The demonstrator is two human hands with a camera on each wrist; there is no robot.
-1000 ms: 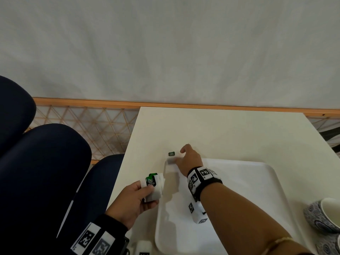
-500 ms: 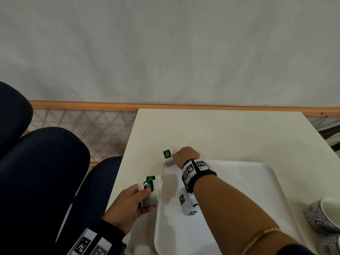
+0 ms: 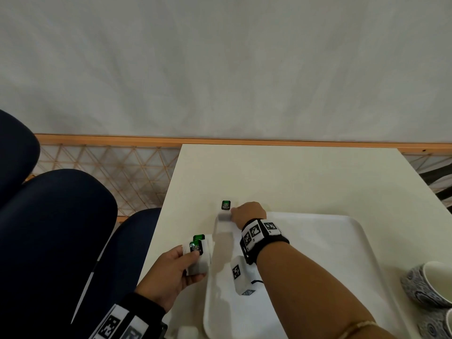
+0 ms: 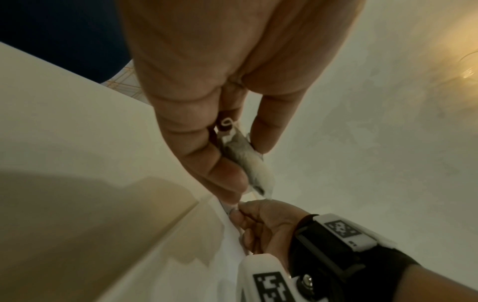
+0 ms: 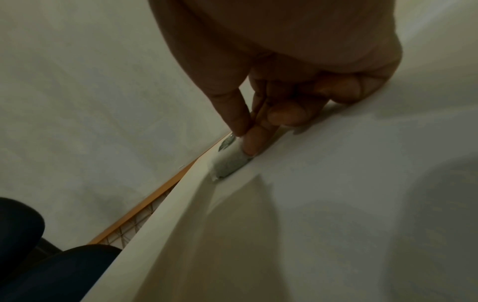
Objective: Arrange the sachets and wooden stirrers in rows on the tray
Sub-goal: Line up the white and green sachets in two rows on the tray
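The cream table (image 3: 293,177) carries a white tray (image 3: 330,253) at its near side. Two patterned cups (image 3: 425,285) stand just right of the tray.

The right hand (image 3: 249,214) reaches to the tray's far left corner; its grip is closed, thumb and forefinger pinching one sachet (image 5: 230,163) that lies against the tray rim, its green tag (image 3: 226,205) resting on the table beyond.

The left hand (image 3: 168,272), just left of the tray, has its grip curled round a stack of sachets (image 3: 198,255), thumb on top. Stirrers cannot be made out.
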